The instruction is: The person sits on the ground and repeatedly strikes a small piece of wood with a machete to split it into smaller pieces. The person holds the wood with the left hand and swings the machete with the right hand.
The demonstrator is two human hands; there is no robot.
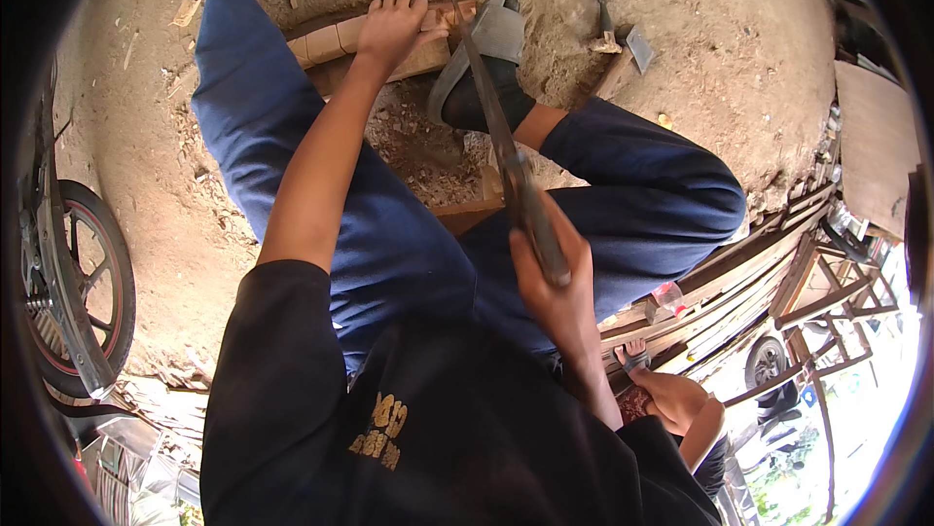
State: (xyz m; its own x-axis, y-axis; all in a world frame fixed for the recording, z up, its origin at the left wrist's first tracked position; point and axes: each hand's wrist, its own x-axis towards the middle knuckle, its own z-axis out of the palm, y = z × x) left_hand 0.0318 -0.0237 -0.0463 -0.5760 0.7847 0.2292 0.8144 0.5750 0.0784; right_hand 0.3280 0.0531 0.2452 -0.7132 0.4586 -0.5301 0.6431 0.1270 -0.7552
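My left hand (394, 30) grips the top of a curved wooden piece (321, 44), which has several lines across its face. Beneath that piece lies a thicker timber (423, 61). My right hand (558, 278) is closed around the dark handle of a long-bladed hand tool (487, 88). Its blade is seen nearly edge-on, so I cannot tell whether it is a saw or a machete. The blade points away from me and passes over the right end of the wood. My sandalled right foot (500, 33) is beside that end.
Wood chips (408, 154) cover the dirt between my legs. To the right lie a narrow dark tool (603, 8) and a flat metal blade (640, 49). A motorcycle wheel (95, 278) stands at left. Stacked planks (737, 270) and another person's leg (668, 398) are at lower right.
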